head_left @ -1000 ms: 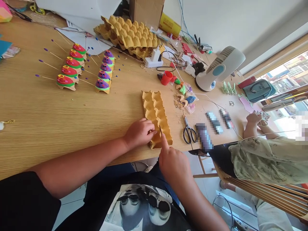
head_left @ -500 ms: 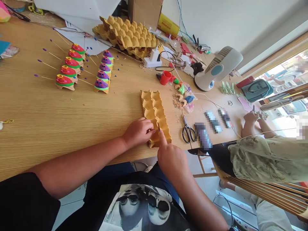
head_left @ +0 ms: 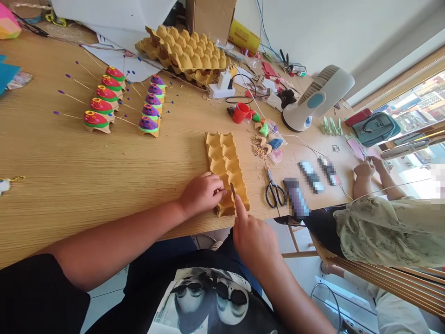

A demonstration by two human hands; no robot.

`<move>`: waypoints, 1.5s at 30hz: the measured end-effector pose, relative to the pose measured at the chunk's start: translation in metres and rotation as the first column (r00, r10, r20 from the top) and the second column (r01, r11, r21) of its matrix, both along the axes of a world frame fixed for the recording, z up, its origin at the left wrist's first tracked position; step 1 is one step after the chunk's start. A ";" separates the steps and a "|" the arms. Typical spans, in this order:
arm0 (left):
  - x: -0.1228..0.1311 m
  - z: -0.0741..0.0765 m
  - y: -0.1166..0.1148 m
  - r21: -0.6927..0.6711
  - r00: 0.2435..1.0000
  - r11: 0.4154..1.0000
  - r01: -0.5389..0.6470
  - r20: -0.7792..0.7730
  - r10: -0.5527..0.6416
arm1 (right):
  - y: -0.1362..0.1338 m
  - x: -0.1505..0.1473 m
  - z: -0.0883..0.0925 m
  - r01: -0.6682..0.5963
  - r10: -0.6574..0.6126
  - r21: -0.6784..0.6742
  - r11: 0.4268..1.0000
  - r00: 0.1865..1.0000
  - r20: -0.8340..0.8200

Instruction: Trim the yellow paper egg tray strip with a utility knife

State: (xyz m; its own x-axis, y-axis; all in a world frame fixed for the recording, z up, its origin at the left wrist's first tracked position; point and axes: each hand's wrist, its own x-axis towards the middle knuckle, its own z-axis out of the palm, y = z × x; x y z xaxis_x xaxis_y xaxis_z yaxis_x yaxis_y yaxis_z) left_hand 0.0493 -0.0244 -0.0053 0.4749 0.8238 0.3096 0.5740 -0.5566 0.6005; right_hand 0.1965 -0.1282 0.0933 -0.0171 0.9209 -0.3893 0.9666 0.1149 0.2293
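A strip of yellow egg carton (head_left: 227, 160), two rows of cups wide, lies on the table in front of me. My left hand (head_left: 203, 195) is closed over its left edge near the close end, fingers curled on the cardboard. My right hand (head_left: 255, 232) is closed around a small knife (head_left: 232, 188), index finger stretched along its back. The thin dark blade points away from me over the near cups; its handle is hidden in my palm. Whether the edge touches the cardboard I cannot tell.
Black-handled scissors (head_left: 274, 189) lie right of the strip. Painted carton pieces (head_left: 100, 105) with cotton swabs stand at the left, stacked egg trays (head_left: 187, 51) at the back. A red cup (head_left: 240, 112) and white fan (head_left: 316, 99) are beyond. Another person's hands (head_left: 370, 166) work at the right.
My right hand and the knife have drawn slightly back toward me, and more of the blade shows. My left hand keeps its place on the carton. The view has shifted a little.
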 end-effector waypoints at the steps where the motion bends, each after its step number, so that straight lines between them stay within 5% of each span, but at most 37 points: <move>1: 0.000 0.000 0.000 0.001 1.000 1.000 0.003 -0.003 -0.003 | -0.002 0.001 0.000 0.002 -0.002 -0.004 1.000 1.000 -0.009; 45: 0.001 -0.001 -0.002 0.021 1.000 1.000 0.006 0.013 -0.006 | 0.000 0.001 0.009 0.011 -0.012 -0.038 0.999 1.000 -0.011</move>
State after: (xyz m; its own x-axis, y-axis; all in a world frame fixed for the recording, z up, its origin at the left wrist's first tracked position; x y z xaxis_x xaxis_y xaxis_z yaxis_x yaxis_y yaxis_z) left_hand 0.0506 -0.0260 -0.0066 0.4756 0.8141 0.3334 0.5629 -0.5728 0.5958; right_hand 0.1973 -0.1277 0.1019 -0.0109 0.9057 -0.4239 0.9703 0.1121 0.2145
